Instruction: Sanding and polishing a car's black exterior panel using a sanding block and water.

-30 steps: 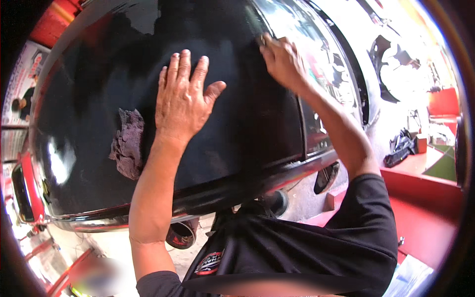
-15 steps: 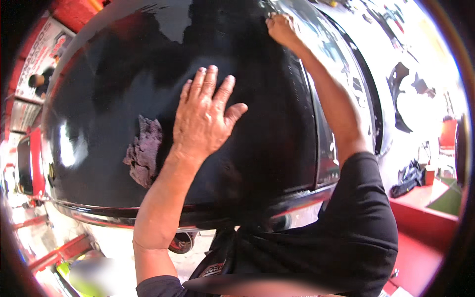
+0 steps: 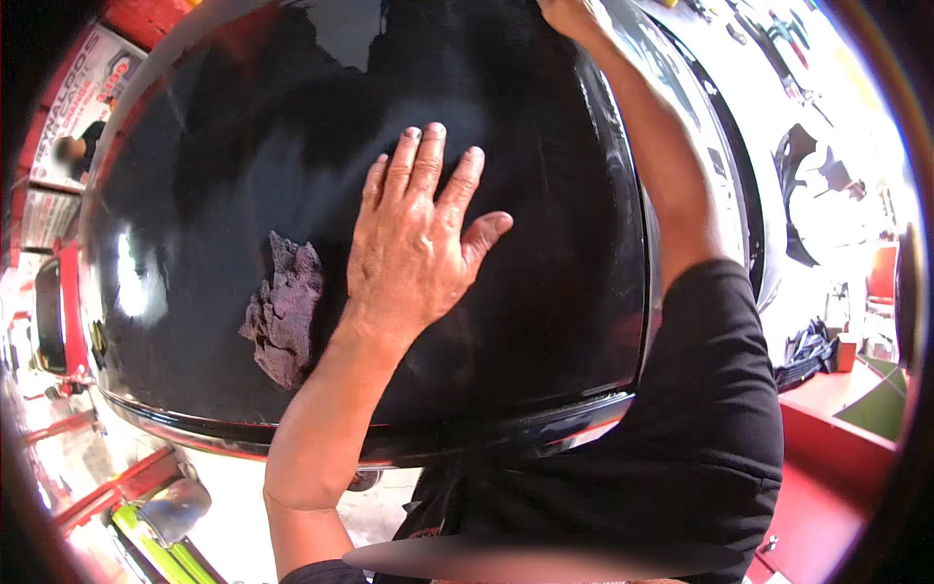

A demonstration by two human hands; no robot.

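Note:
My left hand [image 3: 413, 229] lies flat on a glossy black car panel [image 3: 506, 311], its fingers spread and nothing held. Just left of my left forearm, a crumpled purple-grey cloth [image 3: 284, 311] rests on the same panel. My right arm stretches across the panel's right side to the far edge. There my right hand [image 3: 576, 15] is cut off by the top of the view. What shows of it looks curled, but its fingertips and anything in them are hidden.
A red bench or cabinet [image 3: 837, 457] stands at the right, with a dark bundle [image 3: 808, 352] near it. Dark cut-out pieces [image 3: 798, 161] and tools lie farther back on the right. A red vehicle [image 3: 70, 311] and another person [image 3: 83, 151] are at the left.
My right hand has moved farther away, partly out of the top of the view. My left hand stays flat on the panel, and the cloth lies as before. The view has shifted slightly.

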